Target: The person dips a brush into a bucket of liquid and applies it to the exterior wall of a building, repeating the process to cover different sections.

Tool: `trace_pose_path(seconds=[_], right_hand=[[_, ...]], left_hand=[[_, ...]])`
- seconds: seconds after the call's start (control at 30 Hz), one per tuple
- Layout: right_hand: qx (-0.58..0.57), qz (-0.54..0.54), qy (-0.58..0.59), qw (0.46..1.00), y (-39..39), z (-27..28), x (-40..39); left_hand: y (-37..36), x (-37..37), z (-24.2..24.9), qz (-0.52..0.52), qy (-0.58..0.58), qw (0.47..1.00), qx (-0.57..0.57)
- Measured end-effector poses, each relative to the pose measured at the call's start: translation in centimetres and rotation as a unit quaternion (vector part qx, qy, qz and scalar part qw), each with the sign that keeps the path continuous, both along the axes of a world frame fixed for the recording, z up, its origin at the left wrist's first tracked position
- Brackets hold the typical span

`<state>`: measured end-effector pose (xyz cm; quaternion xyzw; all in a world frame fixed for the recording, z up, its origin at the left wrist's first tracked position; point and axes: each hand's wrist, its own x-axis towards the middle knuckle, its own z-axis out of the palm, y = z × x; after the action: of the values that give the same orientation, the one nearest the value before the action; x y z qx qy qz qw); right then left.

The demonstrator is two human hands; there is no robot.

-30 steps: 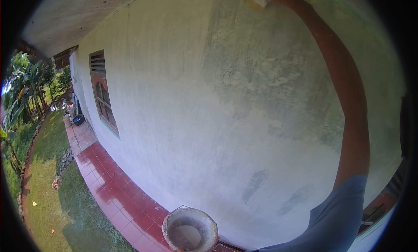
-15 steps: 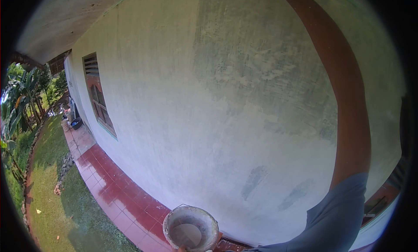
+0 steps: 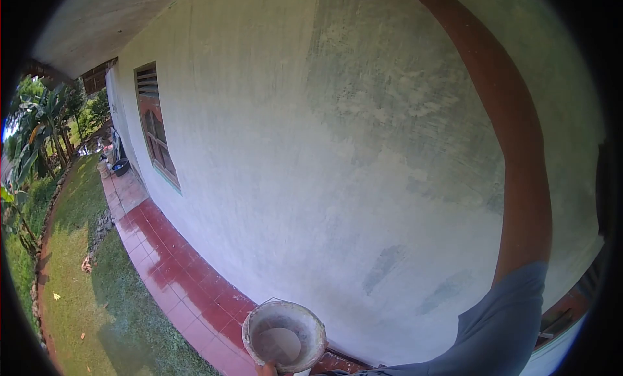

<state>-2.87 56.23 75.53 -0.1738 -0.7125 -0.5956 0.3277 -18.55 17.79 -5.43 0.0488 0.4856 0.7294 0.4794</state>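
A stained bucket [image 3: 315,350] with a wire handle and pale liquid inside is at the bottom centre. Fingers of my left hand [image 3: 266,369] press on its near rim; the rest of that hand is cut off by the frame's bottom edge. My right arm [image 3: 525,175], in a grey-blue sleeve, reaches up along the white wall [image 3: 259,181]. Its hand lies beyond the top edge, out of sight. Grey-green, patchy areas mark the upper wall, with darker smudges lower down.
A red tiled walkway [image 3: 185,272] runs along the wall's foot, with grass [image 3: 123,324] beside it. Farther off are a wooden window [image 3: 156,132], a dark basin [image 3: 121,167] and banana plants [image 3: 45,129]. Another window frame [image 3: 564,311] is at the lower right.
The view has shifted slightly, so the window and walkway sit farther right. My raised right arm leans a little more to the left at the top. My left hand remains at the bucket's rim.
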Motion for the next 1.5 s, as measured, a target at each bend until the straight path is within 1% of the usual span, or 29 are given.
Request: trace_pose_path(seconds=[0.07,0.13,0.17,0.2,0.23,0.27,0.3,0.37,0.4,0.47,0.53,0.57,0.63,0.73,0.8,0.87,0.9,0.97,1.0,1.07,1.1,1.17,1.2,1.27,1.33,1.37,1.4,1.47,1.5], right_hand=[[0.033,-0.086,0.0,0.996,0.9,-0.9,0.0],[-0.048,-0.123,-0.072,0.989,0.0,-7.4,-1.7],[-0.008,-0.037,-0.125,0.991,2.6,-11.2,-1.7],[-0.051,-0.004,-0.152,0.987,1.3,-15.8,-2.3],[-0.1,-0.067,-0.176,0.977,-0.1,-19.1,-3.2],[-0.21,-0.085,-0.142,0.963,-2.3,-21.6,-4.0],[-0.337,0.012,-0.101,0.936,-2.8,-23.6,-4.2],[-0.483,0.035,-0.046,0.874,-3.9,-27.3,-3.9],[-0.542,0.006,-0.049,0.839,-3.8,-28.6,-3.6],[-0.558,-0.057,-0.076,0.824,-1.0,-30.8,-2.3],[-0.517,-0.063,-0.059,0.852,-1.3,-28.6,-0.6],[-0.421,-0.056,-0.046,0.904,-2.0,-27.0,-0.4],[-0.264,0.035,-0.019,0.964,-3.7,-23.5,0.1],[-0.304,0.056,0.015,0.951,-4.5,-22.4,0.4],[-0.441,0.137,-0.039,0.886,-4.0,-26.8,1.2],[-0.545,0.004,-0.089,0.834,-4.0,-30.9,2.1],[-0.546,0.005,-0.089,0.833,-3.9,-30.9,2.7],[-0.476,0.019,-0.002,0.879,-3.9,-29.2,4.0],[-0.398,0.037,0.013,0.917,-5.0,-27.4,4.5],[-0.293,0.069,0.047,0.952,-5.5,-26.1,5.0],[-0.297,0.066,0.05,0.951,-5.8,-27.1,5.2],[-0.419,0.18,-0.017,0.89,-6.1,-30.7,5.2],[-0.474,0.112,-0.042,0.873,-5.8,-32.7,5.8],[-0.474,-0.008,-0.031,0.88,-4.7,-32.9,7.8],[-0.314,0.089,0.053,0.944,-6.4,-29.4,9.4],[-0.228,0.084,0.07,0.968,-7.6,-27.6,10.0],[-0.229,0.079,0.07,0.968,-8.2,-26.6,10.6],[-0.226,0.213,0.092,0.946,-8.8,-26.0,11.9],[-0.369,0.254,0.093,0.889,-9.3,-27.0,12.2]], left_hand=[[-1.2,-0.2,0.3,0.006,-0.009,1.0,-0.009],[-2.4,-0.4,0.5,0.011,-0.017,1.0,-0.017],[-2.8,-0.1,0.6,0.012,-0.023,0.999,-0.019],[-3.4,0.3,0.9,0.012,-0.031,0.999,-0.021],[-3.7,0.5,1.0,0.012,-0.032,0.999,-0.025],[-3.4,0.6,1.1,0.025,-0.038,0.999,-0.007],[-3.2,0.6,1.5,0.037,-0.043,0.998,0.01],[-3.1,0.5,3.1,0.021,-0.039,0.999,-0.013],[-3.3,0.5,3.6,0.007,-0.035,0.999,-0.031],[-3.3,0.4,2.8,0.015,-0.034,0.999,-0.022],[-3.5,0.2,2.8,0.022,-0.032,0.999,-0.009],[-3.6,0.2,3.3,0.014,-0.032,0.999,0.001],[-3.1,0.8,3.5,0.002,-0.036,0.999,0.009],[-3.1,0.4,2.2,0.017,-0.01,0.999,-0.027],[-3.5,0.4,1.4,0.002,-0.017,0.999,-0.035],[-3.5,1.2,3.0,-0.005,-0.015,0.999,-0.041],[-3.5,1.3,2.7,-0.007,-0.027,0.999,-0.031],[-3.5,0.4,2.8,-0.008,-0.033,0.999,-0.019],[-3.4,0.6,3.1,-0.017,-0.033,0.999,-0.019],[-3.6,0.8,2.9,-0.032,-0.032,0.999,-0.026],[-3.4,0.7,2.5,-0.037,-0.033,0.998,-0.026],[-3.2,0.5,2.4,-0.047,-0.029,0.998,-0.029],[-2.9,0.7,2.8,-0.043,-0.029,0.998,-0.031],[-3.3,0.7,3.1,-0.044,-0.023,0.998,-0.038],[-2.9,0.7,3.2,-0.05,-0.038,0.997,-0.04],[-2.5,1.0,3.3,-0.053,-0.041,0.997,-0.037],[-2.5,0.9,3.3,-0.063,-0.036,0.997,-0.028],[-2.6,0.6,3.4,-0.079,-0.024,0.996,-0.025],[-2.3,0.5,3.4,-0.084,-0.025,0.996,-0.028]])
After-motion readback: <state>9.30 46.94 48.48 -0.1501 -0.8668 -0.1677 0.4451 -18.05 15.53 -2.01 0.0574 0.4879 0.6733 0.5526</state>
